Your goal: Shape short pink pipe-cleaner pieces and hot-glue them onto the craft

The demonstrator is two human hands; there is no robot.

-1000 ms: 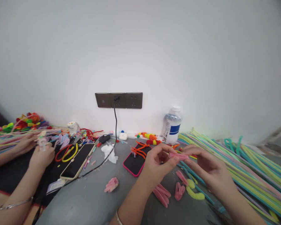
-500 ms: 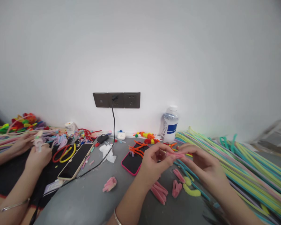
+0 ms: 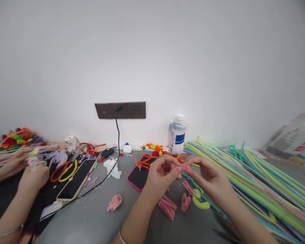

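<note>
Between my two hands is a short pink pipe cleaner piece [image 3: 182,167], held level above the table. My left hand [image 3: 162,173] pinches one end with thumb and finger. The other end is pinched by my right hand [image 3: 208,173]. Below them on the grey table lie folded pink pipe cleaners [image 3: 167,206], a small pink loop [image 3: 185,202] and a curved yellow-green piece [image 3: 200,203]. To the left sits a coiled pink bundle [image 3: 115,202]. Blue strands [image 3: 203,193] run under my right hand.
A plastic bottle [image 3: 178,135] stands against the wall. Long pastel pipe cleaners [image 3: 259,183] spread over the right side. A phone with a pink rim [image 3: 137,178] and a beige-cased phone [image 3: 77,179] lie left, beside a black cable [image 3: 101,181]. Another person's hands [image 3: 33,174] work at far left.
The whole view has shifted slightly, so everything sits a little further left. Both my hands keep their pinch on the pink piece, with hardly any change in pose.
</note>
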